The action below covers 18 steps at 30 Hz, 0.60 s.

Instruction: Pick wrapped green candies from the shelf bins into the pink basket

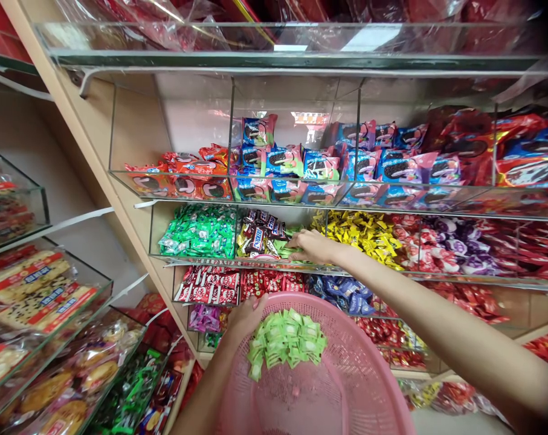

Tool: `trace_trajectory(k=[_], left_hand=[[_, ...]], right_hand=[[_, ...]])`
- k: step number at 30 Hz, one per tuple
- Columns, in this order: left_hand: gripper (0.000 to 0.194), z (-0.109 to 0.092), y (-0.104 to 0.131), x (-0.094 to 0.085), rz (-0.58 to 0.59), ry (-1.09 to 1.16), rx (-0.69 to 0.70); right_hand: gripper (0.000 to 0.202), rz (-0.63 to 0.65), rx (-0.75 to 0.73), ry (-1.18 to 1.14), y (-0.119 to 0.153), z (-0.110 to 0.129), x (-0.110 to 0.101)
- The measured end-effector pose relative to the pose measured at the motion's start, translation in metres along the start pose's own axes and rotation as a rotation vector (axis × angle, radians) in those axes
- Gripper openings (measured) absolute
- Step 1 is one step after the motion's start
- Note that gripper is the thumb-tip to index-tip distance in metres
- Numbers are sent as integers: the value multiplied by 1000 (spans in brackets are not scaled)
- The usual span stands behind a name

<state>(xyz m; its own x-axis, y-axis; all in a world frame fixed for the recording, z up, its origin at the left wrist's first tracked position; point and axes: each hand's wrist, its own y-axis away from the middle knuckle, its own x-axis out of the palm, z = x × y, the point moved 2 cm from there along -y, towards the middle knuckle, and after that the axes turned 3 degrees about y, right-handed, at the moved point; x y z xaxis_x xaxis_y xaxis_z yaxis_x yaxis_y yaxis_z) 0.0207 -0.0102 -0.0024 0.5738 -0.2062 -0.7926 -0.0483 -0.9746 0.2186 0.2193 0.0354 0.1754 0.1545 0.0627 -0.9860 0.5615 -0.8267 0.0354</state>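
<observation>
My left hand (pixel 247 317) is closed on the rim of a pink plastic basket (pixel 368 356), which tilts toward me below the shelves. A heap of light green wrapped candies (pixel 288 339) lies against its far inner side. Reaching over the glass front of a shelf bin, my right hand (pixel 316 246) has its fingers curled down among more light green candies (pixel 280 248). Those fingers look closed on some of the candies, though the fingertips are partly hidden. Just left of that hand are dark Snickers bars (pixel 260 232) in the same bin.
Green candies (pixel 199 232) fill the bin at left, yellow ones (pixel 364 232) the bin at right. Glass dividers and front edges bound each bin. Packaged cookies (pixel 283 163) sit on the shelf above, red-and-white packets (pixel 208 285) below. Bread packs (pixel 38 290) stand on side shelves.
</observation>
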Motion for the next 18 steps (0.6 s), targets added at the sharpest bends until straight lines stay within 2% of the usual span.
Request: trace_trajectory(k=[4,12,18], left_hand=[[78,2,-1,1,5,-15,10],[79,0,1,-2,13,-32,-9],[76,1,-1,1,12,-17,9]], right_hand=[[29,-20,-1,-23,-3,-2,1],[35,21,-9,-64,-8,-5,-1],[28,53,3,-70,-13,-4,-3]])
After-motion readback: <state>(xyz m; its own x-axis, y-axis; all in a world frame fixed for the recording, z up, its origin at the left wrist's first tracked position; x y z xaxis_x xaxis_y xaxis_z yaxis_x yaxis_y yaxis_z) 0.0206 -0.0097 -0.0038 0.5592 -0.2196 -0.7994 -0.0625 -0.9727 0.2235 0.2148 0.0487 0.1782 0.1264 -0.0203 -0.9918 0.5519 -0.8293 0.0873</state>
